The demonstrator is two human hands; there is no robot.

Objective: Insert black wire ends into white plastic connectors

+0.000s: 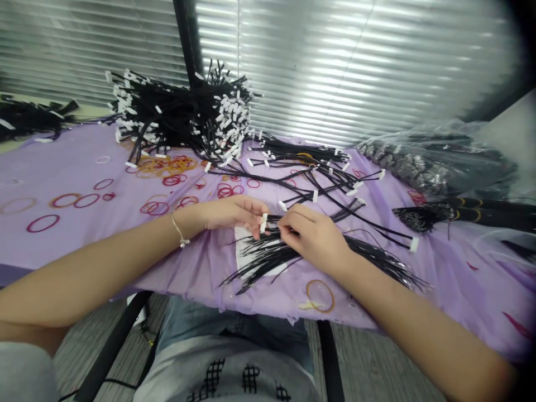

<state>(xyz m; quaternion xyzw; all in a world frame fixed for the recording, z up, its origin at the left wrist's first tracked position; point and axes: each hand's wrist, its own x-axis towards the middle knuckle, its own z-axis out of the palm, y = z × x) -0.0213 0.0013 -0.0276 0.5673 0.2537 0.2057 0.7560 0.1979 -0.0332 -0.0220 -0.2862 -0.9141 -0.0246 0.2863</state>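
Note:
Between the fingers of my left hand [240, 215] is a white connector [263, 223], upright, with black wires leading from its right side. My right hand [312, 231] is closed in a pinch on those wires, just right of the connector. Under my right hand a bundle of loose black wires [255, 265] lies across a white sheet [245, 251], their bare ends fanning to the left and right. Just beyond my hands lie several black cables with white connectors [315, 195]. The exact wire at my right fingertips is hidden.
A large heap of black cables [176, 111] with white ends stands at the back left. Rubber bands [167, 166] are scattered over the purple cloth [96, 167]. Plastic bags of wires [422, 167] lie at the back right, near bundled black wires [422, 216]. Window blinds [335, 61] rise behind.

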